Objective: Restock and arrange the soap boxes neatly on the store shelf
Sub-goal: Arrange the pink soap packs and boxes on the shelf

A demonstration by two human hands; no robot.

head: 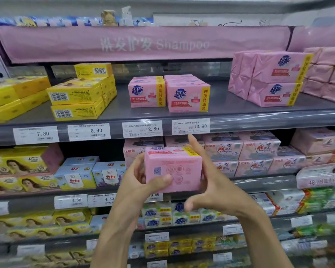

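Hands, two of them, hold one pink soap box [173, 169] in front of the shelving, below the upper shelf [259, 117]. Two matching pink boxes [188, 96] stand side by side at that shelf's middle, above a row of four price tags [190, 126]. The left hand [137, 182] grasps the held box's left side, thumb pressed on the near face. The right hand [215, 182] lays straight fingers [196, 146] along the box's right side, thumb curled beneath, clear of it.

A soap box [172, 169] is held between left hand [141, 182] and right hand [213, 182], below a box pair [188, 97] set on the shelf [249, 113].
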